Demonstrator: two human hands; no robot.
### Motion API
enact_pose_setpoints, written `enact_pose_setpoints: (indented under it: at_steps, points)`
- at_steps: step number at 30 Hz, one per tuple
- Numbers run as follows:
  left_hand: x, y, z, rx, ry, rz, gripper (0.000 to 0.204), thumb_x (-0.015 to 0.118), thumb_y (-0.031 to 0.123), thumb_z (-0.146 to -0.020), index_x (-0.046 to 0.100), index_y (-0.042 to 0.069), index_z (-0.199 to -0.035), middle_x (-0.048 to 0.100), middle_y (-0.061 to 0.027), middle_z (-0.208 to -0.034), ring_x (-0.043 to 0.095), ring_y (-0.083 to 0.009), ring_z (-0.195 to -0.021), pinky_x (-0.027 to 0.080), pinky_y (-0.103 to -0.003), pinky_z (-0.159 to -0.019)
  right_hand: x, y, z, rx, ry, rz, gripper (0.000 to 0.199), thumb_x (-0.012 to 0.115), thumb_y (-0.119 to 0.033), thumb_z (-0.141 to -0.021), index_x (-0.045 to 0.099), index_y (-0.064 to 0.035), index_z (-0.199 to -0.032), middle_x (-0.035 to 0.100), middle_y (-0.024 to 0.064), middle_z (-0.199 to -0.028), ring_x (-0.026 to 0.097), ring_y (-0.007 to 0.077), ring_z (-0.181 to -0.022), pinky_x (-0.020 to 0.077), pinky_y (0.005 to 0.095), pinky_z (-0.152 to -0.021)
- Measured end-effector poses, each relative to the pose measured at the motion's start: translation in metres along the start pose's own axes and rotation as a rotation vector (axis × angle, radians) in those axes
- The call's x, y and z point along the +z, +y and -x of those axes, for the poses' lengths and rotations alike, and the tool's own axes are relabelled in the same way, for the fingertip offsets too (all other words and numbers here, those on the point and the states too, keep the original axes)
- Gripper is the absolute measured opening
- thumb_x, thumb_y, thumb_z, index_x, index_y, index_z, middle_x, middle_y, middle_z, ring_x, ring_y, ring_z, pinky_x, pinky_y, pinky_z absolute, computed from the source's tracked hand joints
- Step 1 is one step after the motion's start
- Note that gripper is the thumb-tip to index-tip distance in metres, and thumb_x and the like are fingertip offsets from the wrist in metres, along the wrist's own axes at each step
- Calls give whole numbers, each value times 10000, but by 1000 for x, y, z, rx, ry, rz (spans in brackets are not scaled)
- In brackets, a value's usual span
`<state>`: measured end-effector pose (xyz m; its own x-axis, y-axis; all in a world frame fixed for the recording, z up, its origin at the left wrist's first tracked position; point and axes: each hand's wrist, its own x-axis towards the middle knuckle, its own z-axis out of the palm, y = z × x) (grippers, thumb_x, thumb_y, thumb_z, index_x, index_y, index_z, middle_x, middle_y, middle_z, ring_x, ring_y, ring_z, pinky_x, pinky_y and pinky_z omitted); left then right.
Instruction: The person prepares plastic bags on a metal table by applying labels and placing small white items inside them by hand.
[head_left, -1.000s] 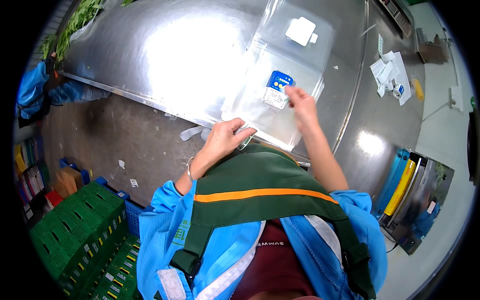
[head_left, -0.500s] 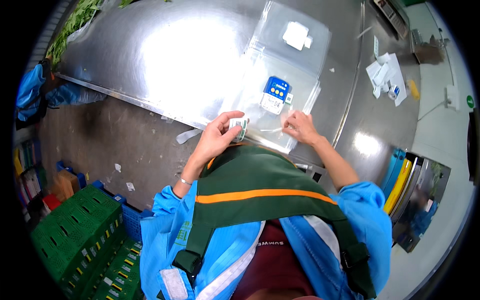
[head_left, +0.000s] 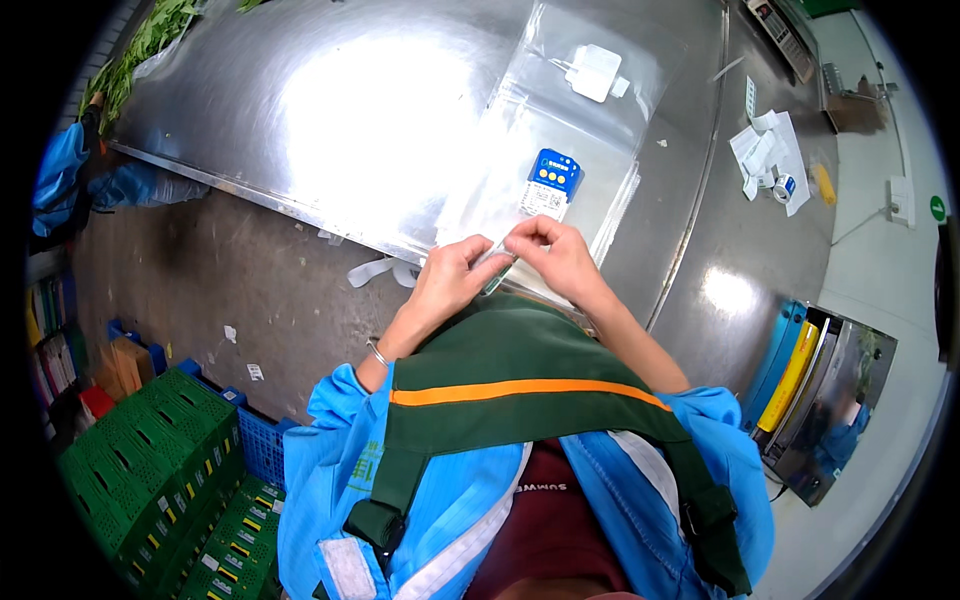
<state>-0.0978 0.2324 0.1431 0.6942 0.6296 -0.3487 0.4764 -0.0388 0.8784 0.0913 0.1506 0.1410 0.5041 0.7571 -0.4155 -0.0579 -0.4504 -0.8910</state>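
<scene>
My left hand (head_left: 448, 278) is closed around a small roll of stickers (head_left: 496, 280), white with green edges, mostly hidden by the fingers. At the roll's upper edge my right hand (head_left: 556, 262) is pinched, its fingertips meeting the left ones; whether a loose sticker is between them I cannot make out. Just beyond both hands, a stack of clear plastic bags (head_left: 605, 190) lies at the steel table's front edge. On the bags there is a blue-and-white label (head_left: 551, 183) with yellow dots. Farther up, a white patch (head_left: 596, 72) shows on the clear plastic.
Leafy greens (head_left: 140, 60) lie at the table's far left, near another person's blue sleeve (head_left: 60, 165). Crumpled white paper (head_left: 775, 155) and a device with keys (head_left: 780, 35) are on the right. Green crates (head_left: 150, 470) stand at lower left. A white strip (head_left: 375, 270) hangs by the table edge (head_left: 300, 213).
My right hand has moved left from the bags' edge to the sticker roll. The left hand has shifted slightly right and turned the roll, so less of its face shows.
</scene>
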Motion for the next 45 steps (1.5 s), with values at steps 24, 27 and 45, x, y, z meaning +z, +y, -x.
enact_pose_setpoints:
  at_steps: [24,27,45]
  points:
    - [-14,-11,-1,-118,-124,565,282,523,126,-926,485,-22,-1163,648,-134,-964,637,-146,-829,503,-257,-722,-82,105,-46,-191,-349,848,146,642,-312,-767,652,-171,-805,573,28,-938,478,231,-1075,316,435,-899]
    - [-15,-20,0,-192,-94,567,235,538,140,-922,522,-21,-1093,657,-115,-892,638,-135,-747,505,-249,-665,-77,117,-32,-373,-199,958,142,638,-291,-776,647,-152,-799,577,18,-896,498,227,-1011,312,413,-880]
    - [-10,-17,6,-185,-80,406,229,577,178,-905,589,-29,-1002,647,-72,-803,621,-118,-672,504,-249,-607,-121,95,-66,-101,-149,522,190,572,-215,-881,671,-59,-922,676,51,-819,584,94,-738,469,272,-674]
